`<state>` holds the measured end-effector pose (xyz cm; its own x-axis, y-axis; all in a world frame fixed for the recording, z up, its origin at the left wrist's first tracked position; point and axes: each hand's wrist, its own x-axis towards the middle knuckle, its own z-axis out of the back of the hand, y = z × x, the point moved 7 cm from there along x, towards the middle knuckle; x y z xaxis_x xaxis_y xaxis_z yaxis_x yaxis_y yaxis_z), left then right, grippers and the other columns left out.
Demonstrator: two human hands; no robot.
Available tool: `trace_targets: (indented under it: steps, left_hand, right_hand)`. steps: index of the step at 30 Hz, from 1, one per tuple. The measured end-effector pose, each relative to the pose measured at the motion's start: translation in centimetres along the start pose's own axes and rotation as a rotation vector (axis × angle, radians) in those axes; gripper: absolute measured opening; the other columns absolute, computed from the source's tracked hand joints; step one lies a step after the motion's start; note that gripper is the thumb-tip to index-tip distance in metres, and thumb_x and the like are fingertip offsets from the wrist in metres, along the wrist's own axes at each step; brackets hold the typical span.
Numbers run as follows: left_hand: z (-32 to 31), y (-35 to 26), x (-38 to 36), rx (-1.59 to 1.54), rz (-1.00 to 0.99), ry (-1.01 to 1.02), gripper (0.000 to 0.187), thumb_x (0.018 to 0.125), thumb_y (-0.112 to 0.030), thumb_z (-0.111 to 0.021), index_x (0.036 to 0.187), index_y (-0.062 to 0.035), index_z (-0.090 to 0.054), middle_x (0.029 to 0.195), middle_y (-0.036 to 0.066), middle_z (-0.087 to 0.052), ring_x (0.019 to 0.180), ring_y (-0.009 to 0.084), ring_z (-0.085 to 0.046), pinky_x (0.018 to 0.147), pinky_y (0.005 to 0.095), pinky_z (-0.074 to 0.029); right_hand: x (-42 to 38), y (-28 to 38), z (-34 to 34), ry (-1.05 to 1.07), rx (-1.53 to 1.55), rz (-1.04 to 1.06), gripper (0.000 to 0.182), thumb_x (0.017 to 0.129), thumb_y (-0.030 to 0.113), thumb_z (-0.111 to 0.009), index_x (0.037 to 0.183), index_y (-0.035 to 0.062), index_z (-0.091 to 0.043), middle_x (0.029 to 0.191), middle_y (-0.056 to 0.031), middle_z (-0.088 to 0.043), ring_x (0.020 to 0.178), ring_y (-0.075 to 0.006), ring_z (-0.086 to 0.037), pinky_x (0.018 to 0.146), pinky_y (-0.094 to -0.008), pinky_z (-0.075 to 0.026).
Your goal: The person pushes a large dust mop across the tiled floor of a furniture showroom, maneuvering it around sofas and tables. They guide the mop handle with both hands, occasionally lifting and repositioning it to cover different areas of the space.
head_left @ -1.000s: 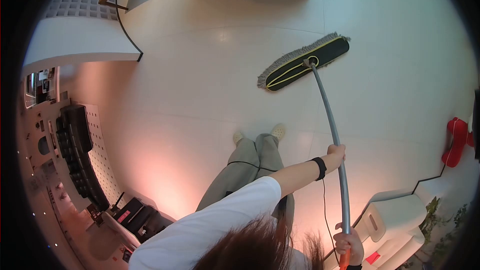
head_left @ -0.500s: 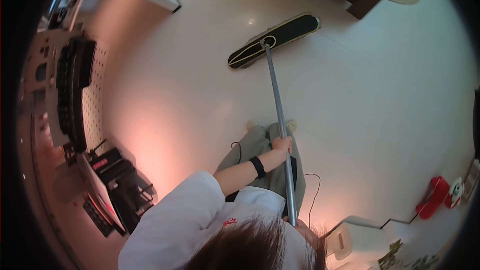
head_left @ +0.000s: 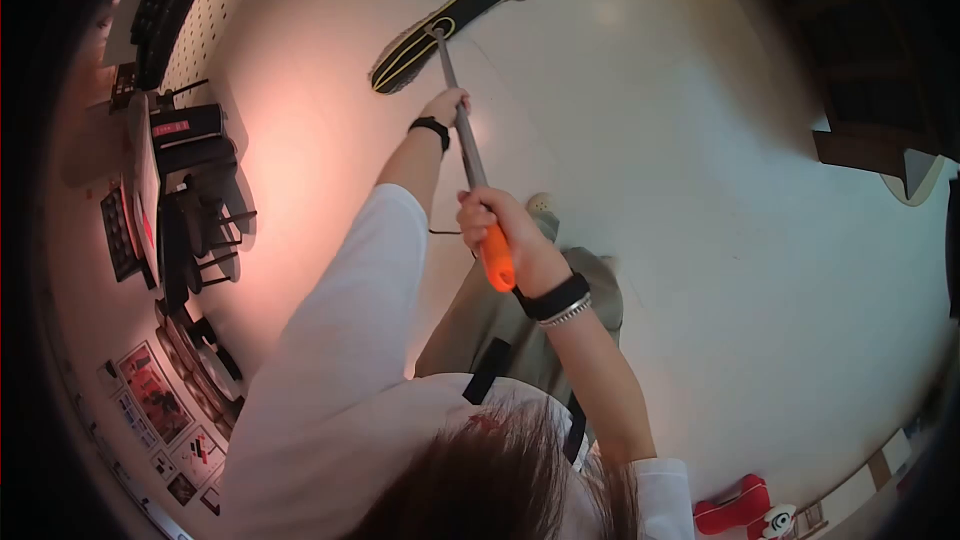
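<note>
A long metal pole (head_left: pixel 470 152) runs from a dark, yellow-trimmed dust mop head (head_left: pixel 450 25) with a grey fringe, which lies on the floor at the top. Farther along the pole, nearer the mop head, my left hand (head_left: pixel 446 108) is closed around it; a black band is on that wrist. My right hand (head_left: pixel 500 218) grips the pole's upper end, just at the orange handle end (head_left: pixel 498 260), whose tip sticks out below the fist. A black band and a beaded bracelet are on the right wrist.
Dark wooden furniture (head_left: pixel 850 70) stands at the upper right. Along the left are black chairs (head_left: pixel 205 225), a table edge and a dark rack with a perforated panel. A red object (head_left: pixel 735 508) and a white one with an eye shape lie at the lower right.
The mop head has shifted up and left in view. My left hand has reached farther out, and my right hand has risen, showing the orange handle end. The surroundings have turned in view.
</note>
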<state>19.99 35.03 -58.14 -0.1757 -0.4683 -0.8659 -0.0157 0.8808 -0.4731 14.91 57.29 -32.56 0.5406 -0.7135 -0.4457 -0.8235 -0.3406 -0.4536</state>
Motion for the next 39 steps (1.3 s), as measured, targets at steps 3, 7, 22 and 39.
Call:
trace_targets:
  steps: [3,7,22,39]
  left_hand:
    - [3.2,-0.2,-7.1,0.351,-0.046,0.128,0.012,0.072,-0.003,-0.047,0.065,-0.0024,-0.036,0.05,0.005,-0.039,0.042,0.0137,-0.043,0.04,0.0221,-0.038]
    - [3.2,8.8,-9.8,0.197,0.224,-0.133,0.01,0.066,-0.007,-0.041,0.057,-0.0046,-0.038,0.049,0.007,-0.041,0.043,0.0184,-0.042,0.041,0.0263,-0.036]
    - [-27.2,58.2,-33.6,0.287,0.383,-0.214,0.007,0.07,-0.005,-0.04,0.07,0.0025,-0.041,0.051,0.012,-0.043,0.042,0.0225,-0.044,0.037,0.0345,-0.036]
    - [-38.0,68.6,-48.9,0.103,0.626,0.254,0.012,0.065,-0.001,-0.042,0.054,-0.0001,-0.041,0.048,0.011,-0.043,0.039,0.0214,-0.043,0.038,0.0353,-0.035]
  right_hand:
    - [0.3,-3.6,0.0,-0.052,0.029,-0.034,0.007,0.073,0.003,-0.045,0.078,0.005,-0.04,0.053,0.0053,-0.036,0.041,-0.002,-0.035,0.038,-0.0155,-0.029]
    - [-8.5,-5.5,3.0,-0.069,0.157,-0.078,0.008,0.074,0.003,-0.047,0.081,0.005,-0.042,0.055,0.006,-0.035,0.041,-0.0013,-0.034,0.038,-0.015,-0.028]
    - [-59.0,-10.4,26.9,-0.211,0.38,0.297,0.02,0.081,0.006,-0.034,0.098,-0.0044,-0.039,0.055,0.0016,-0.032,0.036,-0.0021,-0.03,0.033,-0.0146,-0.029]
    - [-70.3,-19.3,25.9,-0.802,-0.176,0.292,0.025,0.074,-0.001,-0.038,0.098,0.0066,-0.036,0.052,0.0007,-0.028,0.035,-0.0036,-0.025,0.03,-0.0188,-0.024]
